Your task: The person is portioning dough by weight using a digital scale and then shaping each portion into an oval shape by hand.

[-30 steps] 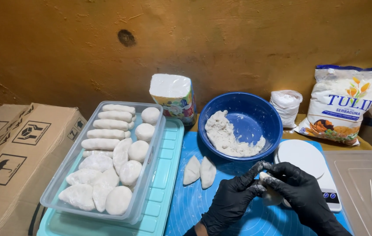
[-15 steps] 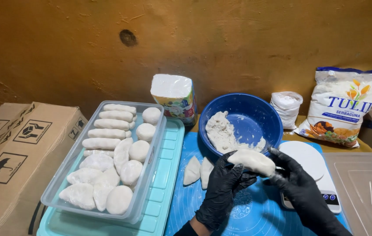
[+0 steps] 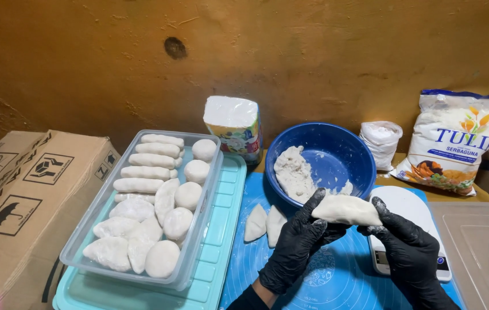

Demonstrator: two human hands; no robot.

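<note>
Two gloved hands on one folded dough piece [image 3: 346, 209], held in air over blue mat [image 3: 336, 275], just in front of blue bowl [image 3: 320, 161]. Left hand [image 3: 297, 244] cups left end from below, grip pinching it; right hand [image 3: 408, 244] pinches right end, fingers closed on dough. I judge it soft, light, slightly tacky, easily dented; best held by the ends, belly supported. Seam side hidden, possibly still open. Tray of shaped pieces [image 3: 147, 206] well left.
</note>
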